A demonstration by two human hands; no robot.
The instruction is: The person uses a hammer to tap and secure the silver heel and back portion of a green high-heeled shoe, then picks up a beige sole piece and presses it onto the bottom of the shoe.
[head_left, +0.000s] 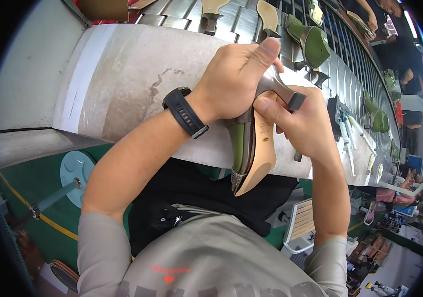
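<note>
A person seated at a pale grey, worn tabletop [122, 79] holds one olive-green high-heeled shoe with a tan leather sole and a dark metallic heel [253, 148] sole-up above the tabletop's near edge, its pointed toe aimed back toward the lap. The left hand [236, 76], a black watch [185, 113] on its wrist, is clenched around the heel end of the shoe, thumb pressed along the top; the right hand [303, 121] grasps the other side, its fingers [270, 110] pinching the sole just beside the heel stem. The shoe hangs partly past the edge, so a loosened grip could, by the look of it, send it into the lap or down to the green floor [43, 198], scuffing the smooth sole; hard thumb pressure near the slim heel could, as a judgement, skew or strain the joint. Counted: one shoe in hand; on the ribbed grey conveyor [350, 79] beyond the tabletop, about four more green shoes are visible, the nearest a green shoe resting on its side [312, 44], along with two tan sole pieces [268, 17] standing upright; farther items blur toward the rim and cannot be counted surely. Two white pen-like tubes [347, 136] lie at the right. Other workers' arms show at the far right.
</note>
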